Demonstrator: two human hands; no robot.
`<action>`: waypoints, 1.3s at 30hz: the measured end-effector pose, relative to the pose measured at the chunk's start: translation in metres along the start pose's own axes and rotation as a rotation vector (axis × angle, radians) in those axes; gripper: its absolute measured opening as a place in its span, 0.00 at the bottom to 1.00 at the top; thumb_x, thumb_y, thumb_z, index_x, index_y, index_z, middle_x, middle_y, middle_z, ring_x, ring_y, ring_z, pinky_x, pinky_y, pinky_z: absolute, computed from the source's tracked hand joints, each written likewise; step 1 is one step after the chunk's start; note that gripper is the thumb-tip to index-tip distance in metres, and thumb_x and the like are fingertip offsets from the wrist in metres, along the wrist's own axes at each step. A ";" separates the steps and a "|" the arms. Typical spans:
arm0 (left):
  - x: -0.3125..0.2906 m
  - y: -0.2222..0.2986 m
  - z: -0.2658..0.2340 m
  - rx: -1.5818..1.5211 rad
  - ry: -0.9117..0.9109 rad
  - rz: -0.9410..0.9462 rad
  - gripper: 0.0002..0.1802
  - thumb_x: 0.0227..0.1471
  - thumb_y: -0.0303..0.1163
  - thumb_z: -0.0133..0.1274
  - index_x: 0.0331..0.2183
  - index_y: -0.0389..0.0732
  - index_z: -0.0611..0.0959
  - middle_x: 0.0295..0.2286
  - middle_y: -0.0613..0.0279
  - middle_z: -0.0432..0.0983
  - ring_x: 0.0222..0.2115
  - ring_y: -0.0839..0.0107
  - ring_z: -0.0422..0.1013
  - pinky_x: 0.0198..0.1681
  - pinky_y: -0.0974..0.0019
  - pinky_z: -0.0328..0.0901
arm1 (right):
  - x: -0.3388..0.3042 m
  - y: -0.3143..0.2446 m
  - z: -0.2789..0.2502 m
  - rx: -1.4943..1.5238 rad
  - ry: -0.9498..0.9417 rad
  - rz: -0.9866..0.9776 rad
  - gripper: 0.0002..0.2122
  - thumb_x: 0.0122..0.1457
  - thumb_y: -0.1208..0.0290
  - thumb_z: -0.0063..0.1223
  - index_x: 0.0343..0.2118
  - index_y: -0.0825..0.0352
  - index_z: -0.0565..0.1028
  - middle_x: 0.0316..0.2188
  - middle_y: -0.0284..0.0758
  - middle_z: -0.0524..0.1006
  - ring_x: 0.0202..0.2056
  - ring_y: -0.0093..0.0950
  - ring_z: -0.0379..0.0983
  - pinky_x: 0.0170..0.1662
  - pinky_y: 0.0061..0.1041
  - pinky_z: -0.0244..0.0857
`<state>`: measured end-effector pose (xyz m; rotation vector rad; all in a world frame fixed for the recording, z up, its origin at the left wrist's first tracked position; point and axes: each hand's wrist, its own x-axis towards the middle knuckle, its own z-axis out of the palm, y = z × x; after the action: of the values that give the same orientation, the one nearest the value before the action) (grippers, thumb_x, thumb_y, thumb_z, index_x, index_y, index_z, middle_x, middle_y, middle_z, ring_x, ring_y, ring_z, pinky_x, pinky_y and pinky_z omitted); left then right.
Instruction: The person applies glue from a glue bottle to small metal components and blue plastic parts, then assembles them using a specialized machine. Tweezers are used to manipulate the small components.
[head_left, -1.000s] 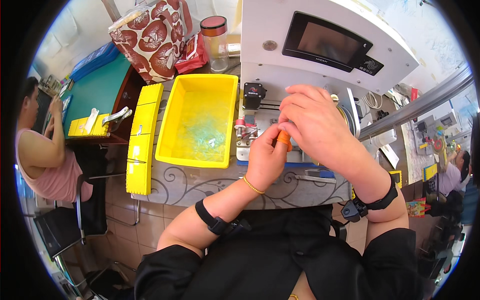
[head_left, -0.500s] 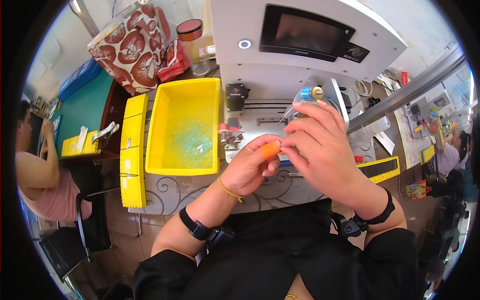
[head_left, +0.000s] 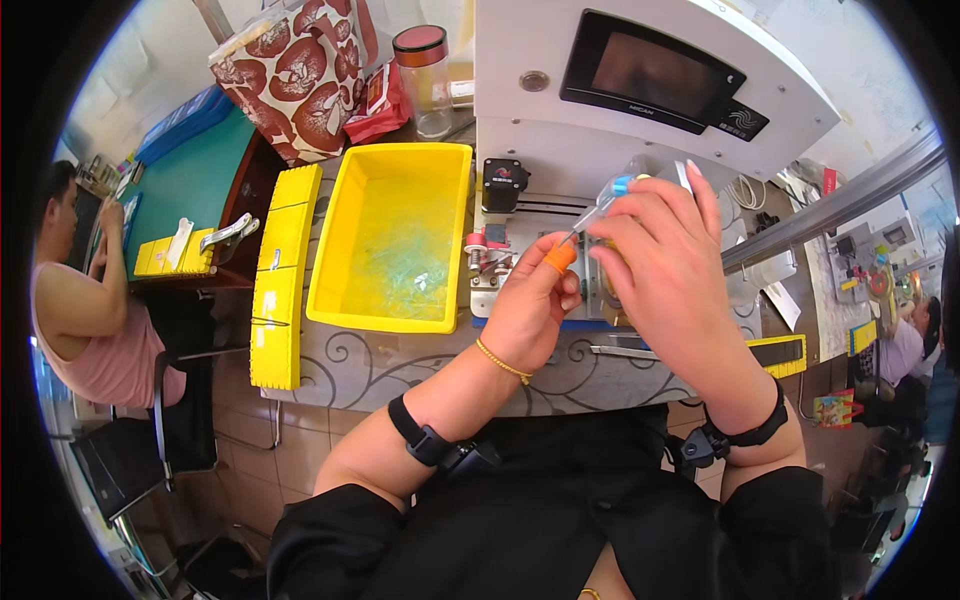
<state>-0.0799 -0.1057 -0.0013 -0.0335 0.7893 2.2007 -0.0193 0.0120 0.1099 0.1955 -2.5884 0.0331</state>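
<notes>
My left hand (head_left: pixel 535 305) is closed, its thumb and forefinger pressed together. One of these fingers wears an orange finger cot (head_left: pixel 561 257); what the pinch holds is too small to make out. A thin pointed tool with a blue end (head_left: pixel 606 198) slants down to the left fingertips. My right hand (head_left: pixel 665 260) seems to hold it among its curled fingers, though the grip is partly hidden. Both hands are raised in front of a white machine (head_left: pixel 540 130) with a dark screen. A yellow tub (head_left: pixel 463 230) of fine pale-green pieces stands left of them.
Long yellow strips (head_left: pixel 282 280) lie left of the tub. A patterned bag (head_left: pixel 290 75) and lidded jar (head_left: pixel 425 85) stand behind it. A metal bar (head_left: pixel 840 217) crosses at right. One person sits at a green desk (head_left: pixel 195 160) on the left; others are far right.
My view has shifted, so the tub and machine appear farther right. Both hands have lifted, and my right fingers have drawn away from the orange finger cot. The tool's shaft now shows more clearly.
</notes>
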 end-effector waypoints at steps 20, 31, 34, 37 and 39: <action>-0.053 0.043 -0.016 0.023 -0.072 -0.174 0.14 0.62 0.38 0.47 0.48 0.46 0.75 0.42 0.70 0.74 0.40 0.79 0.70 0.42 0.71 0.64 | -0.007 -0.035 0.014 0.065 0.022 -0.206 0.07 0.45 0.76 0.60 0.28 0.65 0.75 0.33 0.31 0.73 0.51 0.30 0.68 0.63 0.47 0.47; -0.063 0.068 -0.023 0.354 0.218 0.002 0.08 0.57 0.37 0.54 0.35 0.43 0.78 0.29 0.68 0.77 0.21 0.80 0.70 0.25 0.79 0.61 | -0.077 -0.005 0.006 0.583 0.157 -0.471 0.13 0.45 0.75 0.62 0.37 0.61 0.78 0.30 0.28 0.76 0.23 0.24 0.71 0.25 0.21 0.61; -0.058 0.061 -0.022 0.499 0.243 0.124 0.06 0.58 0.34 0.52 0.33 0.42 0.77 0.28 0.67 0.76 0.21 0.80 0.71 0.25 0.78 0.62 | -0.111 0.001 0.027 0.598 0.046 -0.425 0.11 0.42 0.76 0.64 0.32 0.61 0.78 0.24 0.28 0.75 0.21 0.25 0.70 0.23 0.23 0.60; -0.047 0.046 -0.033 0.632 0.224 0.325 0.07 0.58 0.33 0.52 0.32 0.40 0.75 0.27 0.65 0.76 0.22 0.79 0.72 0.26 0.76 0.64 | -0.147 0.008 0.052 0.608 -0.018 -0.269 0.10 0.41 0.78 0.63 0.29 0.61 0.77 0.20 0.30 0.74 0.20 0.28 0.70 0.23 0.26 0.60; -0.043 0.036 -0.037 0.673 0.234 0.454 0.08 0.58 0.32 0.51 0.31 0.38 0.74 0.26 0.64 0.76 0.23 0.78 0.73 0.26 0.74 0.65 | -0.163 0.011 0.064 0.564 -0.059 -0.061 0.08 0.43 0.79 0.62 0.28 0.61 0.77 0.19 0.33 0.74 0.20 0.31 0.70 0.23 0.28 0.61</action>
<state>-0.0830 -0.1724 -0.0004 0.2487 1.7776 2.2407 0.0833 0.0404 -0.0293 0.4825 -2.5677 0.7463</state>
